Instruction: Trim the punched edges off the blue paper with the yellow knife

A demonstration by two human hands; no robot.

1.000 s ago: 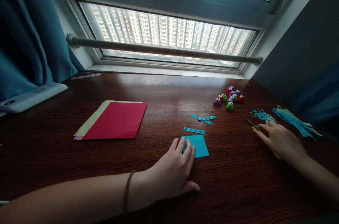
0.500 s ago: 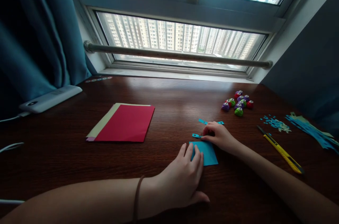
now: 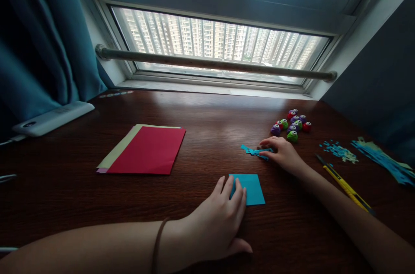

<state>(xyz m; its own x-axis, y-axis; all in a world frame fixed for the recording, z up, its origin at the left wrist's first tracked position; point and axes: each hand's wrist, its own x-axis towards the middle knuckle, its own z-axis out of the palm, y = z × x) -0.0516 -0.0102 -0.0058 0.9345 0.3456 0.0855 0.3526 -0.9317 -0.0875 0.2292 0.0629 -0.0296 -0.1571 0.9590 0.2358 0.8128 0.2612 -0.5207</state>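
Dark worktop [image 3: 207, 135], my left hand [image 3: 222, 220] palm-down, outspread on blue paper [image 3: 255, 189], my right hand [image 3: 282, 155] arched, unclosed, at blue strips [image 3: 248, 150]

Holding the bare left forearm [image 3: 97, 246] low across the lower left, with the left hand [image 3: 222, 218] palm down, fingers [image 3: 228, 185] slightly spread and pointing forward, left thumb [image 3: 240, 246] out to the right. Holding the bare right forearm [image 3: 343, 211] diagonally inward, with the right hand [image 3: 282, 153] pointing leftward, index finger [image 3: 267, 140] and right thumb [image 3: 269, 153] parted at the tips.
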